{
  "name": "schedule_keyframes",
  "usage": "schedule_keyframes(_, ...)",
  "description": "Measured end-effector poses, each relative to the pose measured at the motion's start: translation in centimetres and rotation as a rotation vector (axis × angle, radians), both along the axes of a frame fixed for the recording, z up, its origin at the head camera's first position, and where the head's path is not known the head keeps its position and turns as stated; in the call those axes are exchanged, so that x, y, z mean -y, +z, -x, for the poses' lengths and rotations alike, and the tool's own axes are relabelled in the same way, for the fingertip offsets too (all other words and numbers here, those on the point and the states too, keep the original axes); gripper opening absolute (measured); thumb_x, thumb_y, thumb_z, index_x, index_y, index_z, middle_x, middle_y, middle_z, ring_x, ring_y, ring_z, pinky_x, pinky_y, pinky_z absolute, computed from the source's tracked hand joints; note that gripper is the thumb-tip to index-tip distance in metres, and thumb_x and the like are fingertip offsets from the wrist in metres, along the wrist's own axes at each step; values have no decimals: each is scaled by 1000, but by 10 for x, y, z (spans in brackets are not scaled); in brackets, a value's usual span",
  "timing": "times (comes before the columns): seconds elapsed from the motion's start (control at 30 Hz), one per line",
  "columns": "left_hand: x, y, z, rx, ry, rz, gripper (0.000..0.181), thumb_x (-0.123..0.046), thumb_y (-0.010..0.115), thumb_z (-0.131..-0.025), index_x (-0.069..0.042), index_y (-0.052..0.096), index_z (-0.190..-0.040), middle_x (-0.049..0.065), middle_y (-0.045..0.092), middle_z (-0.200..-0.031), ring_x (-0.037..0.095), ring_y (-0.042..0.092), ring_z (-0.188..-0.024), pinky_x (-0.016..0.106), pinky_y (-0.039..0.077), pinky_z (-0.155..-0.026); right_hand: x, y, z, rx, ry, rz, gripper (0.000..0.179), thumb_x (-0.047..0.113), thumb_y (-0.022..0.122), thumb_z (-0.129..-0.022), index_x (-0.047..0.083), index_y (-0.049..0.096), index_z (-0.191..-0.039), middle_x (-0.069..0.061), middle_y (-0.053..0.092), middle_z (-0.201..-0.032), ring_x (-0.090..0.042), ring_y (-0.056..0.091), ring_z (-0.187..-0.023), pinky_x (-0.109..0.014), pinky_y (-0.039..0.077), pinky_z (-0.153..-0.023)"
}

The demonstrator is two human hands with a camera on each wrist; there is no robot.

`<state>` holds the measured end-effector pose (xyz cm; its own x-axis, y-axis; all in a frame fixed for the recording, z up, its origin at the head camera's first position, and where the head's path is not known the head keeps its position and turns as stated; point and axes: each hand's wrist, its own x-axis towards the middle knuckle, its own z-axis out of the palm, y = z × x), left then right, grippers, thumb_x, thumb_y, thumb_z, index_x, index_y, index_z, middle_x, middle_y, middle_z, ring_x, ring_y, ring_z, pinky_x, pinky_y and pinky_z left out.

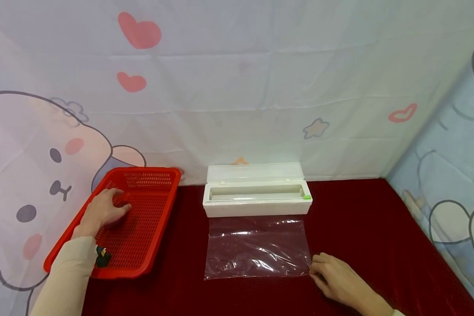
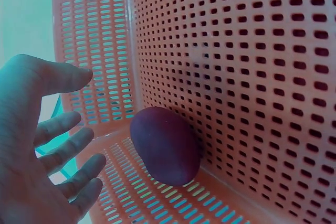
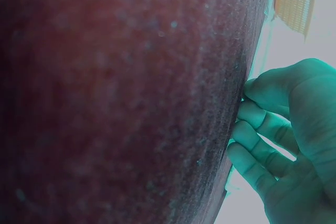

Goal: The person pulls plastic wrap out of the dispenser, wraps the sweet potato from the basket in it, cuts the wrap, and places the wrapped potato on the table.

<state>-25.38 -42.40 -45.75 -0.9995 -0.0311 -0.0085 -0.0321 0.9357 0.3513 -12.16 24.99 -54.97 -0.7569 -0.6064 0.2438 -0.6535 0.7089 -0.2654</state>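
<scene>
My left hand (image 1: 104,208) reaches into the red plastic basket (image 1: 166,219), its thumb and fingers spread apart with nothing between them. Beside it, low against the basket's perforated surfaces, lies a smooth, dark purple oval thing (image 2: 165,145), mostly covered by the hand in the head view. A sheet of clear plastic wrap (image 1: 256,250) stretches forward from a white wrap dispenser (image 1: 256,209) with its lid raised. At the sheet's near right corner, my right hand (image 1: 337,278) pinches the film between thumb and fingertips, close to the table.
A small dark green thing with a pale and yellow mark (image 1: 102,258) lies in the basket's near left corner, partly behind the left sleeve. Dark red cloth (image 1: 351,219) covers the table. A green slider (image 1: 307,197) sits on the dispenser's right end. Printed curtains (image 1: 221,87) hang behind.
</scene>
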Motion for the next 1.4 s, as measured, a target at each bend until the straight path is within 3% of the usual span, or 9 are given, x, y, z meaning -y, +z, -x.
schedule_keyframes(0.13,0,-1,1,-20,0,34,70,-35,74,-94,6,51,-147,38,49,-145,58,52,-123,78,43,-104,0,3,0,39,-17,-11,15,11,82,-90,24,76,-85,20,57,-85,5,41,-76,-18,47,-65)
schedule_keyframes(0.33,-3,-1,0,-38,-6,59,67,-34,72,-95,7,52,-144,38,50,-142,59,54,-118,78,44,-100,1,3,0,32,-10,-9,16,11,82,-90,24,75,-83,21,54,-84,5,40,-75,-17,45,-64)
schedule_keyframes(0.77,1,-2,2,17,4,93,71,-35,71,-95,9,49,-146,41,45,-145,61,52,-122,79,43,-100,-1,-1,0,-19,11,15,21,10,84,-87,26,72,-82,21,53,-83,6,39,-75,-17,45,-64)
schedule_keyframes(1.4,1,-9,2,98,11,98,70,-29,69,-95,14,45,-145,44,45,-137,57,52,-112,76,45,-100,-1,0,0,43,-22,-19,17,13,81,-91,26,73,-83,21,51,-83,4,39,-74,-18,44,-64)
